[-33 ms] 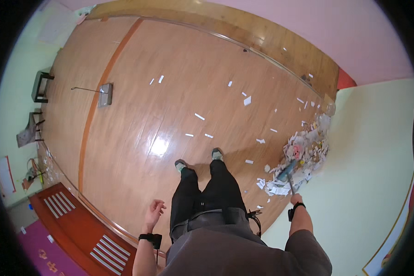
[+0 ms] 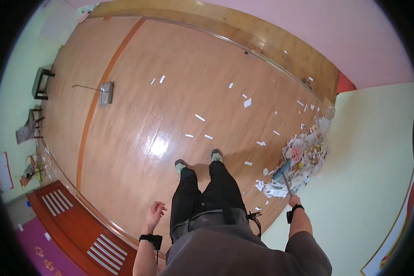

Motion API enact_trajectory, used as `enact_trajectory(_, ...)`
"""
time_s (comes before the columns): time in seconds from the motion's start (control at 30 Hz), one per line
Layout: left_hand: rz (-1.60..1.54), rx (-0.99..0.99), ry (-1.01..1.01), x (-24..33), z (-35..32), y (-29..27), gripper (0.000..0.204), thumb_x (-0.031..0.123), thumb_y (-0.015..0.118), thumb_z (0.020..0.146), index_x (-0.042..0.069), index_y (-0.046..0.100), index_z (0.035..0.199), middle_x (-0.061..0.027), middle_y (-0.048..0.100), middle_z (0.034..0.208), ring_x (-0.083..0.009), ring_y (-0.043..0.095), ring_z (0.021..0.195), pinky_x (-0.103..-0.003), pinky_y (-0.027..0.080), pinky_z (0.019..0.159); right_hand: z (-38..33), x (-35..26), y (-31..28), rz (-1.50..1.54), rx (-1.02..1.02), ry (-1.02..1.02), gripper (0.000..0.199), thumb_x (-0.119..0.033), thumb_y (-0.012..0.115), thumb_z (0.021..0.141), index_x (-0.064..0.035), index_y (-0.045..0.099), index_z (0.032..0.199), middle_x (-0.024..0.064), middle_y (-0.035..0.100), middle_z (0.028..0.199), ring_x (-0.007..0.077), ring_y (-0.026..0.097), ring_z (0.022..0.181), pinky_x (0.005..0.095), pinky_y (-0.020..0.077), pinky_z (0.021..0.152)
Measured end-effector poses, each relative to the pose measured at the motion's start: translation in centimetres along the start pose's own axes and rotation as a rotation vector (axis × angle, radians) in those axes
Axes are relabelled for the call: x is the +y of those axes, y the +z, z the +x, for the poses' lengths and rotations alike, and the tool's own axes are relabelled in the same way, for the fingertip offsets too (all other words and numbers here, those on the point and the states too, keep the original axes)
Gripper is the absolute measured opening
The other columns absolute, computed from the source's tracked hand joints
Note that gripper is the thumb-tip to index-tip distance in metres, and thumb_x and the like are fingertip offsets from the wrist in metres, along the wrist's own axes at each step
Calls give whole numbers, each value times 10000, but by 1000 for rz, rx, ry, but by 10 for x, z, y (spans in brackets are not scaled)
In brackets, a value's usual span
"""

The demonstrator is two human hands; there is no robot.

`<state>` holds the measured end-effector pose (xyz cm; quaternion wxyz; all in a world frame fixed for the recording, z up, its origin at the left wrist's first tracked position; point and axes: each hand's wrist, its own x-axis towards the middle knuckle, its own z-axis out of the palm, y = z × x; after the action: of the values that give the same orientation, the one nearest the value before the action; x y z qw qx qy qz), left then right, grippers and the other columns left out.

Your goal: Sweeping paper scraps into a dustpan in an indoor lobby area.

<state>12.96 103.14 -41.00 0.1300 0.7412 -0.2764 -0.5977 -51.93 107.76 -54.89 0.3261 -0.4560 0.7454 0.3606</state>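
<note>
My right hand (image 2: 294, 200) is closed around the handle of a broom (image 2: 287, 185). Its blue-grey head (image 2: 280, 171) rests at the left edge of a heap of paper scraps (image 2: 308, 149) in the corner by the wall. White strips, crumpled sheets and a pink piece show in the heap. To the left of my legs, my left hand (image 2: 156, 212) hangs in the air with loosely curled fingers and holds nothing. Both wrists wear black bands.
Loose paper strips (image 2: 199, 117) are scattered over the wood floor (image 2: 138, 60). A long-handled dustpan (image 2: 106, 93) stands at the far left. Against the left wall are a black stool (image 2: 41, 83) and a grey chair (image 2: 26, 129). Red-brown steps (image 2: 73, 225) with pale strips lie lower left.
The broom head has shifted slightly left along the heap's edge, and my right hand has moved a little with it. My left hand stays about where it was.
</note>
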Motion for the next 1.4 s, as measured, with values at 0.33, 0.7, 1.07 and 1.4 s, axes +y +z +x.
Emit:
enact_trajectory(0.33, -141, 157, -326, -157, -66, 5, 203, 199, 432, 814, 27, 490, 905, -61, 585, 746, -110, 502, 552, -227, 412, 503, 21, -312, -75, 390, 85, -718, 313, -254, 330, 835, -33, 456, 1018, 244, 532, 881, 404, 494, 839, 473, 386, 723)
enact_trajectory(0.7, -210, 404, -512, -188, -175, 18, 177, 199, 453, 825, 37, 487, 887, -38, 560, 709, -85, 490, 537, -201, 401, 475, 93, -508, -66, 365, -44, -890, 235, -169, 407, 779, -39, 489, 957, 217, 537, 898, 374, 498, 867, 432, 405, 725)
enact_trajectory(1.07, -58, 214, -227, -85, -66, 16, 186, 219, 423, 832, 60, 494, 899, -39, 573, 721, -93, 493, 551, -210, 393, 478, 77, -34, 64, 59, -276, -77, 355, -183, 429, 750, -32, 455, 1070, 212, 529, 968, 341, 534, 867, 419, 452, 680)
enact_trajectory(1.4, -34, 22, 69, 22, 28, 27, 169, 191, 436, 827, 42, 488, 886, -48, 566, 715, -103, 493, 591, -222, 395, 521, 49, 82, 123, 71, -57, -54, 380, -310, 385, 785, 4, 571, 894, 194, 578, 889, 318, 545, 869, 404, 419, 739)
